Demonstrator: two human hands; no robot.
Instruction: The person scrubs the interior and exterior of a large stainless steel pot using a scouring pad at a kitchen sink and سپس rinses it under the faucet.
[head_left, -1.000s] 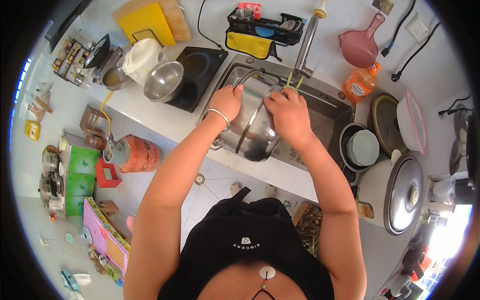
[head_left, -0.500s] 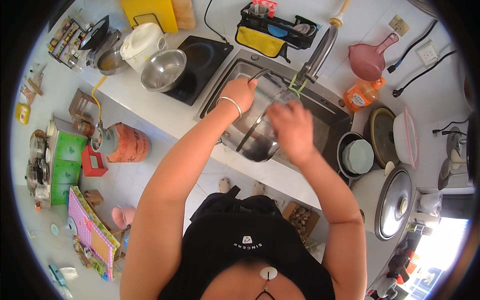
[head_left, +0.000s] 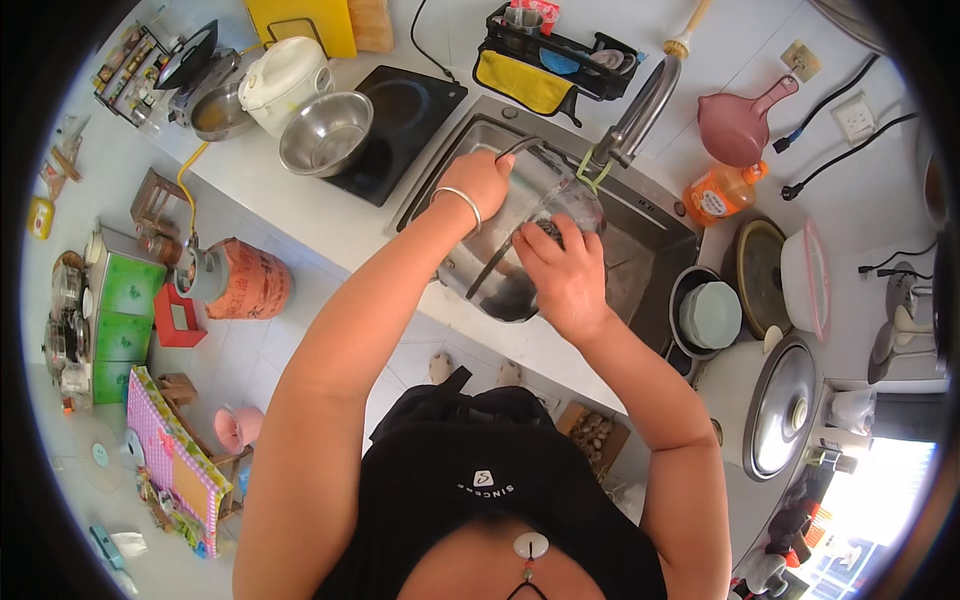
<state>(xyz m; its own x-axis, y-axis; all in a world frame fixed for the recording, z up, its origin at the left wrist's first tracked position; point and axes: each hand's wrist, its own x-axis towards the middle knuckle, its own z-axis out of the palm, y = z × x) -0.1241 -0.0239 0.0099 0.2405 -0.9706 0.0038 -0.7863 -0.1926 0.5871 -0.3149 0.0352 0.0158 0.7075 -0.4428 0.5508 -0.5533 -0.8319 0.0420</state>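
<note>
Tilted over the sink is a large shiny metal pot, with a dark narrow band running slantwise across it. My left hand, a bangle on its wrist, is closed around the pot's curved handle at the far side. Curled fingers of my right hand press a dark grey wire scrubber against the pot's surface. Most of the scrubber is hidden under those fingers. The tap, with a green tie around it, stands just beyond the pot.
Left of the sink are a black cooktop, a steel bowl and a white cooker. To the right stand a pot with a pale bowl, an orange bottle and a large lidded pot. A black rack hangs behind.
My right hand has moved slightly down and left over the pot, and the scrubber under its fingers now shows. My left hand keeps its hold on the handle.
</note>
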